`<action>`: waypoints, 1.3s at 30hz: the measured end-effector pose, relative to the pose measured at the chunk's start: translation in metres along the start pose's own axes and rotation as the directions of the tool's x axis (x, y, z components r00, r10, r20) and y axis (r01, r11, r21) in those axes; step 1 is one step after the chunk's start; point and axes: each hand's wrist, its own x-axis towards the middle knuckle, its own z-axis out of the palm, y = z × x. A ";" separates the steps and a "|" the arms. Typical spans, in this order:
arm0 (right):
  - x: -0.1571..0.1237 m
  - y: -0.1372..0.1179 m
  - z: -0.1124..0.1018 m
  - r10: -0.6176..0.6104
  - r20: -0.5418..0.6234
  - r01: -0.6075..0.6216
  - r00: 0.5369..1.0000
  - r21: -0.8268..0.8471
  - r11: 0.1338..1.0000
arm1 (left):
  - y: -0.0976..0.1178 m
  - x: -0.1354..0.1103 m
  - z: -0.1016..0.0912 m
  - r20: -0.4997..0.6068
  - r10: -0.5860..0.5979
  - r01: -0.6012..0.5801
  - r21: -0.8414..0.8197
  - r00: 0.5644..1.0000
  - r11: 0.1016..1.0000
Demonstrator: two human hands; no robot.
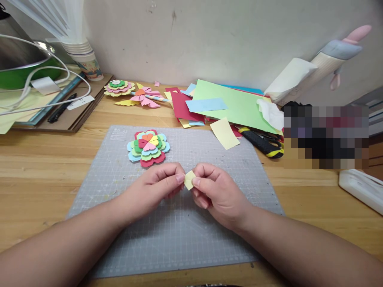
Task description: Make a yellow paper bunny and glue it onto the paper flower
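Between my two hands is a small square of pale yellow paper (189, 181), held up over the grey cutting mat (167, 239). A faint crease line crosses it. My left hand (163, 181) pinches its left corner between thumb and fingers. At the opposite corner, my right hand (217, 191) pinches it with the thumb on the near face. Behind my left hand, a layered paper flower (149, 146) in red, blue, green, pink, orange and yellow lies on the mat. A larger pale yellow paper piece (225, 133) rests at the mat's back edge.
Coloured paper sheets (236, 105) are piled at the back, beside a black and yellow utility knife (261, 143). Finished paper flowers (134, 91) lie back left. Paper cups (85, 59) stand on cardboard (86, 107) at left, near a white cable (64, 59). A white power strip (360, 191) sits right.
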 end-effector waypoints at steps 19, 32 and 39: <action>-0.003 0.002 0.002 0.013 0.082 -0.015 0.997 0.016 1.000 | 0.010 -0.002 0.004 -0.011 0.068 -0.067 0.093 0.998 0.993; -0.007 0.003 0.003 -0.056 0.054 0.060 0.997 -0.080 0.995 | 0.015 -0.004 0.017 -0.181 0.156 -0.108 0.253 0.971 0.961; -0.006 -0.003 0.007 -0.085 -0.015 0.080 0.996 -0.191 0.978 | 0.012 -0.003 0.015 -0.221 0.255 -0.124 0.475 0.941 0.871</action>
